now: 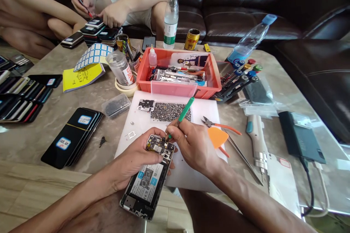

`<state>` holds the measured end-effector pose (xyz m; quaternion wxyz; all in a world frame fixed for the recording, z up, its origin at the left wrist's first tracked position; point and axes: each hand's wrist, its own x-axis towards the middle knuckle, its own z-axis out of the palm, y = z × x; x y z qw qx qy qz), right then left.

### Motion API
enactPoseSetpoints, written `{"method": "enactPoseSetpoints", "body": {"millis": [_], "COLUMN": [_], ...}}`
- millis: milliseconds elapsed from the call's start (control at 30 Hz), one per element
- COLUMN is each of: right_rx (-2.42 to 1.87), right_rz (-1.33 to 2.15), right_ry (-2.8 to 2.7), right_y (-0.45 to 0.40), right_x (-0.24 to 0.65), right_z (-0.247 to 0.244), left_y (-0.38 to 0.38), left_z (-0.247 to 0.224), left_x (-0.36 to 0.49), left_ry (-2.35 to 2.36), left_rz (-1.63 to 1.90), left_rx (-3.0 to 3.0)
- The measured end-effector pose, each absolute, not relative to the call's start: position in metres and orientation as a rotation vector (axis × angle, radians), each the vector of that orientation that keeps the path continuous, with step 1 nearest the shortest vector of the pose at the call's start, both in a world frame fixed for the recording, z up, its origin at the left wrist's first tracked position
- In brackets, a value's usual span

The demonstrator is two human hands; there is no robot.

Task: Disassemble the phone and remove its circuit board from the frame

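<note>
Right hand (195,145) grips a green tool (186,110) at the top edge of the phone (149,180); left hand (133,156) clasps it. Seemingly probing there; the next move wants steadiness.

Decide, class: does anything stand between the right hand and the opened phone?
Nothing visible does. The right hand holds a green tool at the top end of the opened phone; the left hand grips the phone, its thumb below the tool's lower end.

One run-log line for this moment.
left grip: opened phone | right grip: green-handled tool, tip at phone's far end | on white mat: boxed metal bits
</note>
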<state>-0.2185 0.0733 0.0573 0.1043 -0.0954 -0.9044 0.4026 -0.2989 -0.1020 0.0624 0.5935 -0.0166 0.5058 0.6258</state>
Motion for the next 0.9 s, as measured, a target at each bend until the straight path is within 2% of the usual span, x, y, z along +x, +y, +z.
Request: {"method": "enactPoseSetpoints", "body": {"millis": [167,400,633,800,900], "right_rx": [0.019,-0.052,-0.475,-0.494,-0.429], "right_rz": [0.946,1.188,1.458,1.481,1.362], "right_ry": [-2.678,-2.593,-2.560,-2.513,-2.547], "right_y": [0.074,0.085,0.083,0.083,0.082], "right_x": [-0.213,-0.217,-0.220,-0.223,-0.221], "right_z": [0.047,0.032,0.029,0.026,0.024], "left_y": [-0.101,-0.086,-0.083,-0.080,-0.078], "left_z": [0.047,0.020,0.012,0.015,0.017], "left_x": [-0.296,-0.312,-0.303,-0.293,-0.290], "left_ry": [1.143,1.142,1.121,1.099,1.078], "left_rz": [1.473,1.591,1.594,1.679,1.669], "left_rx": [-0.009,0.272,0.206,0.139,0.120]}}
